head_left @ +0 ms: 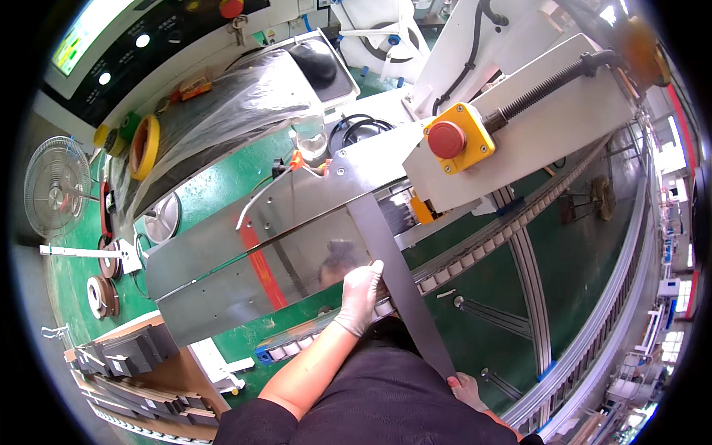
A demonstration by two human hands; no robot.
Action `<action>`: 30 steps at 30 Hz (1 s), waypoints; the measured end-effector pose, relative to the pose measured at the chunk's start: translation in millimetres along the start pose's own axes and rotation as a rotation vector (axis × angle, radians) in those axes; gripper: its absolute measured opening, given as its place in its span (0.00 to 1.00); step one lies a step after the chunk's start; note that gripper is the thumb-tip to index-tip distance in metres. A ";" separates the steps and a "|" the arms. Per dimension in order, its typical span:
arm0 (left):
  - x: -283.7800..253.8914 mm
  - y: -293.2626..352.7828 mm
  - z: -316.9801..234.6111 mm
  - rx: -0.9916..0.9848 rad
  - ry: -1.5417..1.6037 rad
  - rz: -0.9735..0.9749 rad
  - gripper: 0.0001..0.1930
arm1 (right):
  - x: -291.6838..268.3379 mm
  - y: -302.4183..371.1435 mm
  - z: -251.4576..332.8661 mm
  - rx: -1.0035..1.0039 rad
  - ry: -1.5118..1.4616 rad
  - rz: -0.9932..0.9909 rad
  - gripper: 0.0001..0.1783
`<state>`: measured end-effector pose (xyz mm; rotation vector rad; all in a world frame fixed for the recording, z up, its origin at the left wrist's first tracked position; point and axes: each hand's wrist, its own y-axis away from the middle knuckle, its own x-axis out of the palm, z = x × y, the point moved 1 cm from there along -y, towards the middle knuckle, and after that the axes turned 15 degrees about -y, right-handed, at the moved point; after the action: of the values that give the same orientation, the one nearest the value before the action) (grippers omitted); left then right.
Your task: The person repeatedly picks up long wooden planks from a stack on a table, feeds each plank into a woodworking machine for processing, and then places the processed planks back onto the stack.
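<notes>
A long, narrow dark grey panel [401, 285] lies slantwise in front of me, its far end on a shiny metal machine table [215, 308] and its near end beside my right hip. My left hand [360, 298], in a pale glove, is closed on the panel's left edge, with the thumb at the edge. At the near end, my right hand [466, 389] grips the panel's corner; its thumb shows and the other fingers are partly hidden. Past the panel's far end, an orange part [423, 211] sits under the machine's light-coloured housing [534, 126].
A red push button [447, 139] on a yellow box tops the housing. A roller conveyor [475, 256] runs along my side of the machine. Beyond the table is a plastic-covered bench [222, 104] with tape rolls. Stacked grey panels [133, 352] and a fan [55, 189] stand left.
</notes>
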<state>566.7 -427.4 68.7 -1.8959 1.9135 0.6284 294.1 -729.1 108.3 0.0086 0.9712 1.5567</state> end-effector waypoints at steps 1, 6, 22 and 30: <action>1.8 -1.0 -3.5 -0.069 0.061 0.018 0.17 | -4.4 -2.3 -14.2 -0.003 -0.037 0.034 0.31; 24.6 -18.8 -22.0 -0.067 0.086 0.028 0.19 | -33.6 -16.0 -22.2 0.044 -0.017 0.011 0.32; 117.5 -81.4 -112.7 -0.378 0.477 0.098 0.21 | -146.9 -77.7 -9.2 -0.106 -0.065 -0.090 0.32; 217.6 -122.5 -109.8 -0.510 0.528 0.332 0.26 | -218.8 -112.9 -64.3 0.088 -0.136 -0.182 0.25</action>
<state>689.1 -668.5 33.0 -2.2292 2.6404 0.8409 410.2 -955.6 113.0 0.0839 0.9065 1.3285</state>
